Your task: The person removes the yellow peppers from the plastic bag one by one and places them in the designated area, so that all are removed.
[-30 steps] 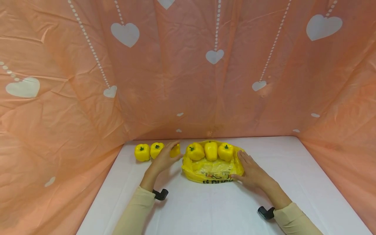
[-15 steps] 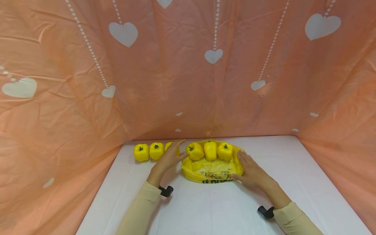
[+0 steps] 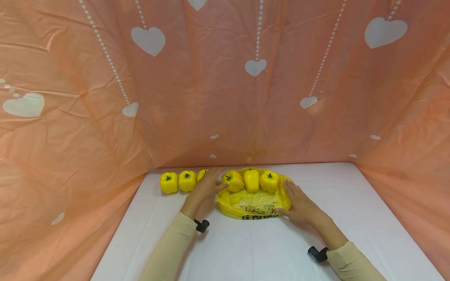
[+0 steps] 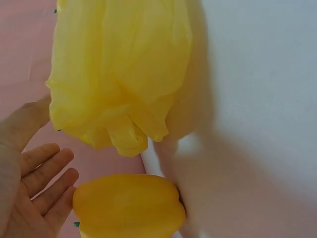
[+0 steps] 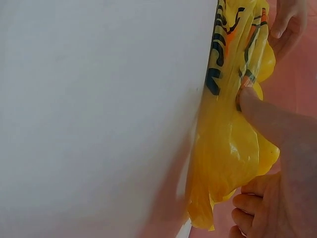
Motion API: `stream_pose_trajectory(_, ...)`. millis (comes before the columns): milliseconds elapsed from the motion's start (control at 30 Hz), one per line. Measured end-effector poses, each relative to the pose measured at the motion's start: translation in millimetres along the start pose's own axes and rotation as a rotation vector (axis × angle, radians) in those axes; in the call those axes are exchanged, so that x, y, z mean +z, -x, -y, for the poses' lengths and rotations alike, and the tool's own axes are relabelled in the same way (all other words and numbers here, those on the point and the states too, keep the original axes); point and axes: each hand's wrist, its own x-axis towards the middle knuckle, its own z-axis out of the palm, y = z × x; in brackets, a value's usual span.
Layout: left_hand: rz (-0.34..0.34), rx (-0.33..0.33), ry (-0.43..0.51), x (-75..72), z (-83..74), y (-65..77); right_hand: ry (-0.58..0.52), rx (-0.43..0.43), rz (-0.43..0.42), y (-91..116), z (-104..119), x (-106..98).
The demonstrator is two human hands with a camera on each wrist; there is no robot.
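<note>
A yellow plastic bag (image 3: 233,208) with black lettering lies mouth up near the table's back, three yellow bell peppers (image 3: 251,180) showing at its opening. My right hand (image 3: 303,207) rests against the bag's right end; in the right wrist view its thumb (image 5: 257,106) touches the printed front and the fingers lie around the end. At the other end my left hand (image 3: 207,186) holds nothing, its thumb by the leftmost pepper in the bag (image 3: 233,181). The left wrist view has its fingers (image 4: 47,171) loosely spread, beside a bell pepper (image 4: 129,206) outside the bag.
Left of the bag a row of three yellow bell peppers (image 3: 188,181) stands on the white table (image 3: 246,249), the nearest one partly behind my left hand. A pink curtain (image 3: 225,97) with white hearts closes off the back and both sides.
My left hand has moved right, from over the third loose bell pepper to the bag's left end. The right hand, bag and bell peppers stay where they were.
</note>
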Motion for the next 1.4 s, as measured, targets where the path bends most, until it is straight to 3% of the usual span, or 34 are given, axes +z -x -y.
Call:
stream_pose_trajectory(700,0.028,0.035,-0.217,6.6,-2.1,-9.1,0.002,-0.002,0.001,1.1,3.2,-1.3)
stream_pose_trajectory(967,0.028,0.051,-0.243,8.7,-1.2,-11.0,-0.001,-0.005,-0.001,0.7,3.8,-2.3)
stream_pose_trajectory(1400,0.042,0.008,-0.256,10.2,-2.7,-11.1,0.008,-0.007,0.001,0.1,3.3,-2.0)
